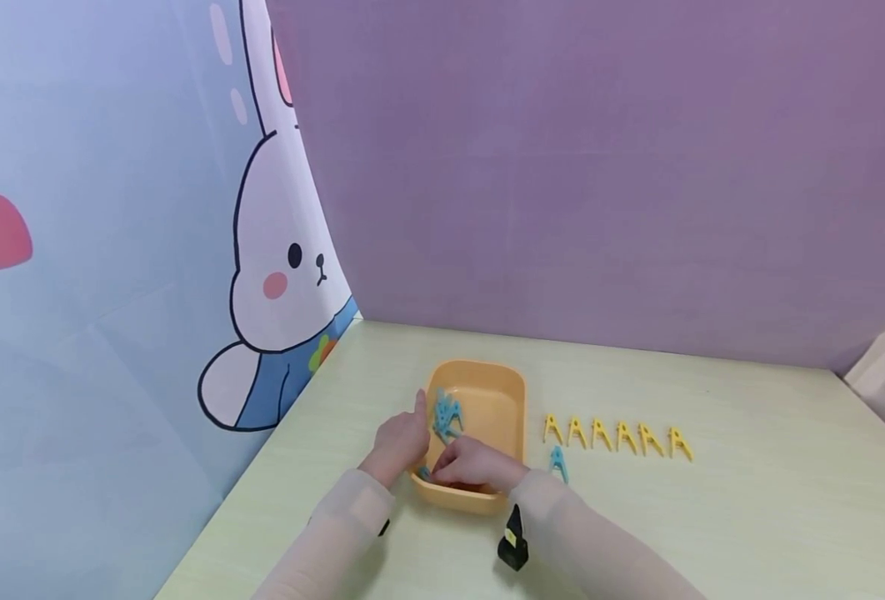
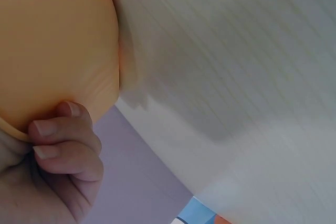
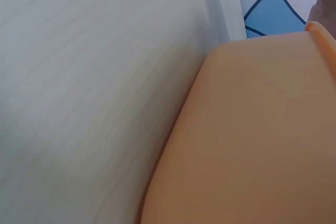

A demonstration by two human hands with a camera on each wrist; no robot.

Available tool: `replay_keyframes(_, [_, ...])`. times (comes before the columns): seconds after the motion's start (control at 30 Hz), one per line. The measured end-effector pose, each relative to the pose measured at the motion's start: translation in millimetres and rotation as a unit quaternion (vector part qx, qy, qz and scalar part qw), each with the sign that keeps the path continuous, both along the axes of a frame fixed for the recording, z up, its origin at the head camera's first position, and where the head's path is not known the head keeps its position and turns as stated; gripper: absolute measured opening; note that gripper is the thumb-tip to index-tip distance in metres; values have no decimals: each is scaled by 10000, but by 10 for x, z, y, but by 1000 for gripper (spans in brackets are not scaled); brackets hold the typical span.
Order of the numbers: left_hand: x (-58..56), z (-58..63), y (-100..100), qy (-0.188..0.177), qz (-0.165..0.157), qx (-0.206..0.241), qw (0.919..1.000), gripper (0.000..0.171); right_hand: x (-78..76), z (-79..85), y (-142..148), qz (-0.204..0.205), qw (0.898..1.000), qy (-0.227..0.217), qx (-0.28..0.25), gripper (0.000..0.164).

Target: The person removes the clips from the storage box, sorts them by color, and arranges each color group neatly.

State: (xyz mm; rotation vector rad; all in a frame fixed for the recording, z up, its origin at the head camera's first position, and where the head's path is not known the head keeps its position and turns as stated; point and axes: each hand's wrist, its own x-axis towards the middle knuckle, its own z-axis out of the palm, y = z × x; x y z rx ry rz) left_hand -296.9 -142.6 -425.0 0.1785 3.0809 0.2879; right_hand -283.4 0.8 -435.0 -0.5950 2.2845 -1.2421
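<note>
An orange plastic basin (image 1: 491,412) stands on the table with a cluster of blue clothespins (image 1: 446,414) along its left inner side. My left hand (image 1: 401,437) holds the basin's left wall, fingers curled against the outside in the left wrist view and thumb over the rim. Inside the near end of the basin, my right hand (image 1: 472,465) has its curled fingertips at another blue clothespin (image 1: 424,473) in the near left corner, pinching it. The right wrist view shows only the basin's outer wall (image 3: 252,129), with the right hand's fingers out of sight.
Right of the basin, several yellow clothespins (image 1: 600,433) lie in a row on the pale table (image 1: 750,500). One blue clothespin (image 1: 558,462) lies below the row's left end. A purple wall (image 1: 562,167) closes off the back, and a rabbit-printed panel (image 1: 285,217) the left.
</note>
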Motion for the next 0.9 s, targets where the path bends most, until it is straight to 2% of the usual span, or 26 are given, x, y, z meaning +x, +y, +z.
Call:
replay_keyframes(0.23, [-15, 29, 15, -113, 56, 63, 9999, 65, -23, 28, 55, -170, 9992, 6, 360, 8])
replay_keyframes(0.43, [-6, 40, 17, -78, 26, 48, 10000, 63, -53, 0, 66, -263, 9988, 87, 415, 7])
replay_keyframes(0.67, [3, 40, 12, 6, -32, 26, 10000, 62, -44, 15, 81, -327, 9990, -67, 280, 11])
replay_keyframes(0.9, [7, 43, -18, -46, 40, 48, 10000, 62, -50, 187, 197, -308, 9993, -37, -215, 14])
